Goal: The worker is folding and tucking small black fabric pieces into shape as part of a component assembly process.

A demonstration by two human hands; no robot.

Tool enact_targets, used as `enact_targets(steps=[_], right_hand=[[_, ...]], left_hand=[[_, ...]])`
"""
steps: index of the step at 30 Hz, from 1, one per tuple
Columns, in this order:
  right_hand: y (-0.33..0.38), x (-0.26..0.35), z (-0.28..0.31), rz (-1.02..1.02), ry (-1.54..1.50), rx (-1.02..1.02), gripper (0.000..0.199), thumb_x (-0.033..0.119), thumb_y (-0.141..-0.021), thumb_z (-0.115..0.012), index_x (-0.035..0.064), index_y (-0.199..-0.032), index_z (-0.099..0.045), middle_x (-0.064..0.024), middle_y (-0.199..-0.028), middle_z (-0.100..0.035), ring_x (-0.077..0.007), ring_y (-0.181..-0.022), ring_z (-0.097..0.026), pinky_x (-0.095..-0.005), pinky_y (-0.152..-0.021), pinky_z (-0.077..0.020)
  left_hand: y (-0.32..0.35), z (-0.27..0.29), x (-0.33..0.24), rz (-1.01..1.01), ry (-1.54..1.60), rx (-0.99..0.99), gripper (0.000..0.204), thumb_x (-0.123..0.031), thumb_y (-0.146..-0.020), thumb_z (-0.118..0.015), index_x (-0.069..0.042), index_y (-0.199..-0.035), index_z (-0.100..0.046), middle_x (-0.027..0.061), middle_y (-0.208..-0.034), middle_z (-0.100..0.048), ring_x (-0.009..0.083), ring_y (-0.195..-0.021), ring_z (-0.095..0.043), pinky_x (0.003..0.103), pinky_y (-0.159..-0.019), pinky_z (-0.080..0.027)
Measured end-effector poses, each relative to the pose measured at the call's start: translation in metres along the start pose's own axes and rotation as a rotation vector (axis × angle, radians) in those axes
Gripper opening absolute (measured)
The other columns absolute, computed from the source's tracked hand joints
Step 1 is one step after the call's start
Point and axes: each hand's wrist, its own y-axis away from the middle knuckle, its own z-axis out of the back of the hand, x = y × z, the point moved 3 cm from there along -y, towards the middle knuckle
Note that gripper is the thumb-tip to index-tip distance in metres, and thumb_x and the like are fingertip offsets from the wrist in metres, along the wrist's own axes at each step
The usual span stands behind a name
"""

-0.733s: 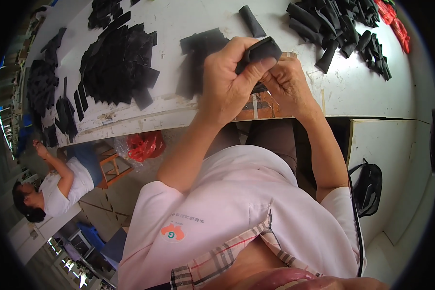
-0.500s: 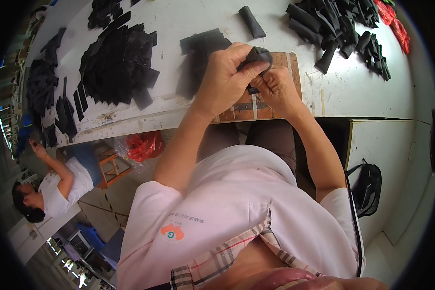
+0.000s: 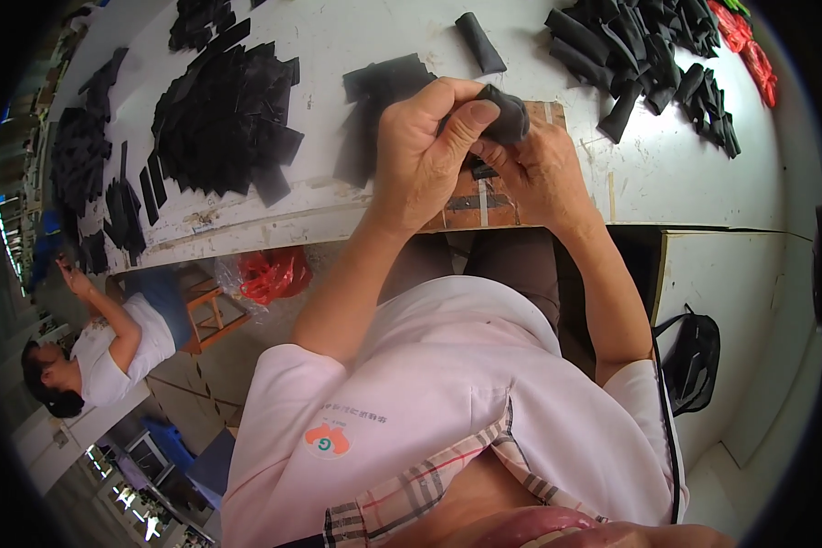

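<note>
Between my hands, above the table's near edge, is a black fabric piece (image 3: 507, 114), bent into a rounded, tube-like form. My left hand (image 3: 416, 151) is closed on it, with the thumb pressed over its left side. Just to the right, my right hand (image 3: 546, 173) is closed too, its curled fingers gripping the lower part of the fabric. The fingertips of my right hand are partly hidden. A brown board (image 3: 457, 215) with pale strips lies under my hands. Behind my left hand is a small stack of flat black fabric pieces (image 3: 384, 78).
A single black tube (image 3: 480, 44) lies beyond my hands. Black tubes are heaped (image 3: 612, 46) at the far right, by a red plastic bag (image 3: 749, 59). Flat black pieces form a large pile (image 3: 224, 123) on the left. Another person (image 3: 119, 352) sits at the left.
My left thumb has shifted on the fabric, and more of its rounded end shows. My right hand has moved slightly right and turned, its fingers now lower on the piece.
</note>
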Motion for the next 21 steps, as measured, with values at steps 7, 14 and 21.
enact_targets(steps=[7, 14, 21], right_hand=[[0.008, -0.014, -0.023, 0.011, -0.12, -0.056, 0.011, 0.016, -0.075, -0.059, 0.011, -0.085, -0.059, -0.0066, -0.062, -0.055, -0.0267, -0.057, -0.054, -0.0347, -0.052, -0.0434], [0.006, -0.007, -0.009, 0.006, -0.28, -0.076, 0.009, 0.018, -0.079, -0.057, 0.0095, -0.081, -0.06, -0.0075, -0.063, -0.055, -0.0269, -0.058, -0.054, -0.0342, -0.052, -0.0432], [0.007, -0.009, -0.017, -0.237, -0.271, 0.172, 0.013, 0.021, -0.081, -0.055, 0.0084, -0.08, -0.06, -0.0103, -0.065, -0.057, -0.0279, -0.061, -0.056, -0.0344, -0.054, -0.0438]], left_hand=[[-0.001, 0.005, 0.009, -0.052, -0.142, 0.125, 0.027, -0.023, -0.089, -0.045, 0.0, -0.089, -0.058, 0.0052, -0.078, -0.061, 0.0085, -0.072, -0.055, 0.022, -0.068, -0.045], [-0.007, -0.002, -0.01, 0.08, 0.192, 0.121, 0.012, -0.002, -0.078, -0.059, 0.002, -0.089, -0.059, 0.0068, -0.079, -0.06, 0.0098, -0.073, -0.057, 0.021, -0.066, -0.049], [-0.003, -0.002, 0.0, 0.13, 0.029, 0.079, 0.007, -0.001, -0.075, -0.06, 0.001, -0.082, -0.06, 0.003, -0.068, -0.059, 0.0067, -0.064, -0.054, 0.02, -0.059, -0.044]])
